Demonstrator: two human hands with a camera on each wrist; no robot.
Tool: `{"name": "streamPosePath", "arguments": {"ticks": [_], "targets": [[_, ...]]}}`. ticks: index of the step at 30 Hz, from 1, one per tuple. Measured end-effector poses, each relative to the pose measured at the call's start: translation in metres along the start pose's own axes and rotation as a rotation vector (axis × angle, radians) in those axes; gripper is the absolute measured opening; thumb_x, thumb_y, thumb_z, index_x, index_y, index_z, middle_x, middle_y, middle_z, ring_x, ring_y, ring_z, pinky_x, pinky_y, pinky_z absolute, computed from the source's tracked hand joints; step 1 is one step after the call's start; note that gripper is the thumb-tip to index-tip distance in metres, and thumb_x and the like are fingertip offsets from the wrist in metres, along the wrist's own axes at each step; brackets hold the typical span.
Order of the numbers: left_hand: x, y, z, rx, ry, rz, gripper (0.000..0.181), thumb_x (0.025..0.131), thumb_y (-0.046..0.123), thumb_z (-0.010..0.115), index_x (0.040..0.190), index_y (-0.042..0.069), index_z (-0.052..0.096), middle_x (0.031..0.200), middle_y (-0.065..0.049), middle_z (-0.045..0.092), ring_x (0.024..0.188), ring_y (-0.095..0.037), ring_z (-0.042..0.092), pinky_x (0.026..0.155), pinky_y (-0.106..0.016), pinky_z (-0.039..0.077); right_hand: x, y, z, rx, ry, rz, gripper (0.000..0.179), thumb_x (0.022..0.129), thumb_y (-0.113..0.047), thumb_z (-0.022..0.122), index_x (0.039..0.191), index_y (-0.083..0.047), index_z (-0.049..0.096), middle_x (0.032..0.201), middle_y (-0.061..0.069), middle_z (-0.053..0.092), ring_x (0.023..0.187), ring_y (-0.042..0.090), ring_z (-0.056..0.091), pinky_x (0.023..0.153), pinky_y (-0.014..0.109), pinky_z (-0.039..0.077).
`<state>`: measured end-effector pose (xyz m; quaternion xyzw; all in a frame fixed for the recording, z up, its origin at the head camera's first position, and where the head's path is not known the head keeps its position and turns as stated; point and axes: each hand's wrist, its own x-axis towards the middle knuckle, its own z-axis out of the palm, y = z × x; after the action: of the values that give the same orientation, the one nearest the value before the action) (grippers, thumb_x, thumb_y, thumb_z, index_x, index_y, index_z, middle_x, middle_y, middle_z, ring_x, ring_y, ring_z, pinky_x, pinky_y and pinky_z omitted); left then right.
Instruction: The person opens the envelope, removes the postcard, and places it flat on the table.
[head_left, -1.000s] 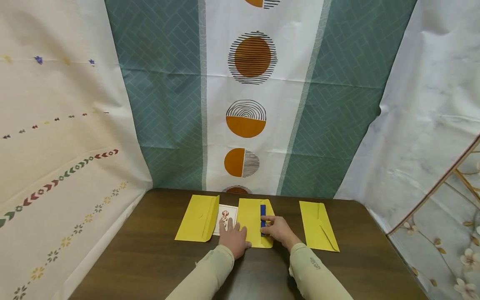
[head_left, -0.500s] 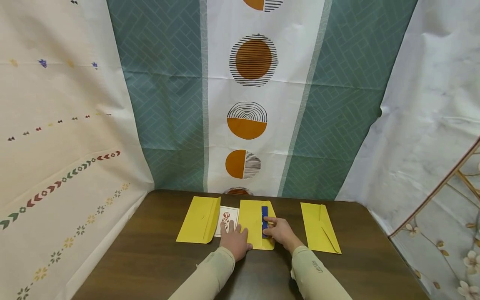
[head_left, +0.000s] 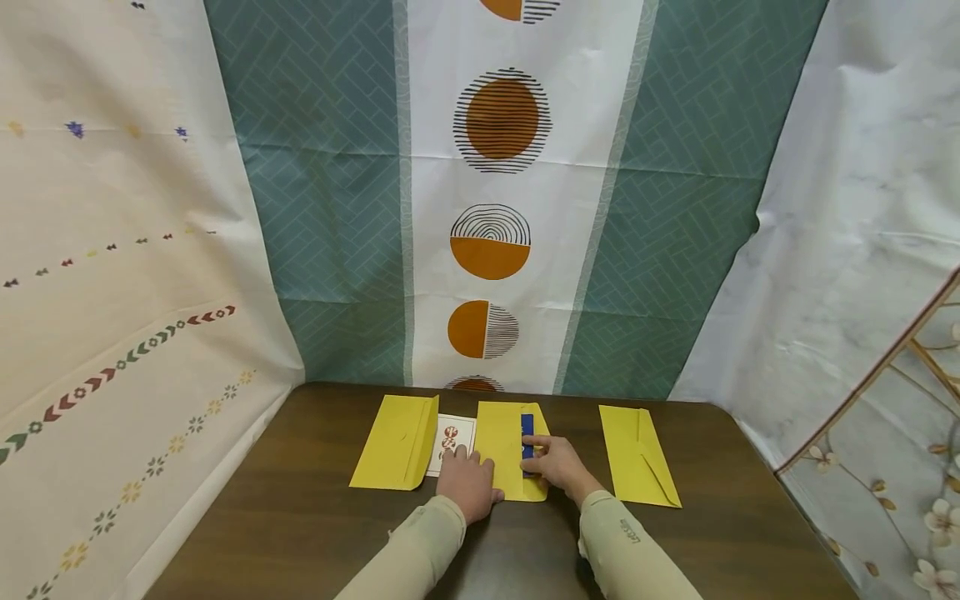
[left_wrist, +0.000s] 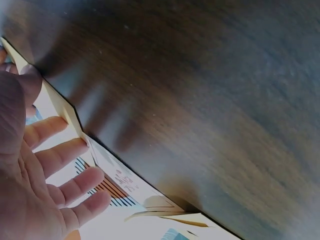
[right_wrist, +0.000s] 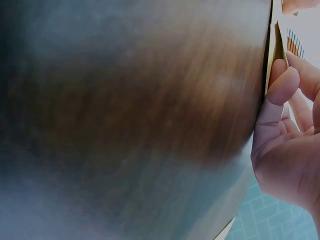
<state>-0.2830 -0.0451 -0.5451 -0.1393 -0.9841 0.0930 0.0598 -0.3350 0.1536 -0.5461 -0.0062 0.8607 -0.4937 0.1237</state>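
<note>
A yellow envelope [head_left: 497, 433] lies in the middle of the table, its flap side toward the right. My left hand [head_left: 467, 483] rests at its lower left, fingers somewhat spread, fingertips over a white card [head_left: 462, 427] with reddish print. At the envelope's right side my right hand [head_left: 558, 462] holds a narrow dark blue strip [head_left: 527, 423] with small white marks, index finger above and thumb below along it. In the right wrist view the right hand [right_wrist: 287, 125] is curled close to the envelope's edge; the strip is hidden there. The left wrist view shows the left hand's palm [left_wrist: 35, 185].
Another yellow envelope [head_left: 392, 442] lies left of the card, its flap edge raised. A third yellow envelope [head_left: 630, 450] lies to the right, past my right hand. The dark wooden table [head_left: 300, 517] ends at a patterned curtain [head_left: 495, 333] behind.
My left fingers have drawn back slightly, baring more of the card's print. The blue strip's face has tilted a little under my right fingers. The envelopes have stayed put.
</note>
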Motion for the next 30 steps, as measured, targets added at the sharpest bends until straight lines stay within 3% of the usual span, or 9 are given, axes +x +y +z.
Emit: {"name": "streamPosePath", "arguments": {"ticks": [10,22,30], "targets": [[0.001,-0.002,0.002,-0.050,0.016,-0.012,0.063,0.093,0.074,0.066,0.125,0.020,0.074,0.115,-0.005,0.075,0.113,-0.032,0.063,0.106,-0.058,0.049,-0.003,0.001,-0.002,0.039,0.011,0.019,0.059,0.096,-0.013,0.079,0.152,-0.009,0.060,0.084,0.004,0.060,0.058,0.015,0.055,0.058,0.026,0.052],[-0.006,0.000,-0.006,-0.094,0.010,-0.041,0.059,0.093,0.069,0.069,0.123,0.019,0.074,0.115,-0.007,0.074,0.111,-0.033,0.063,0.103,-0.058,0.051,-0.002,0.004,-0.002,0.027,-0.001,0.006,0.065,0.095,-0.020,0.083,0.154,-0.009,0.058,0.079,0.001,0.052,0.059,0.015,0.058,0.060,0.026,0.054],[-0.010,0.003,-0.001,-0.121,0.036,-0.067,0.057,0.095,0.067,0.068,0.127,0.020,0.074,0.125,-0.006,0.073,0.121,-0.037,0.062,0.111,-0.064,0.045,-0.001,0.003,-0.002,0.042,0.008,0.035,0.062,0.094,-0.017,0.083,0.152,-0.012,0.060,0.087,0.005,0.056,0.061,0.016,0.059,0.060,0.026,0.056]]}}
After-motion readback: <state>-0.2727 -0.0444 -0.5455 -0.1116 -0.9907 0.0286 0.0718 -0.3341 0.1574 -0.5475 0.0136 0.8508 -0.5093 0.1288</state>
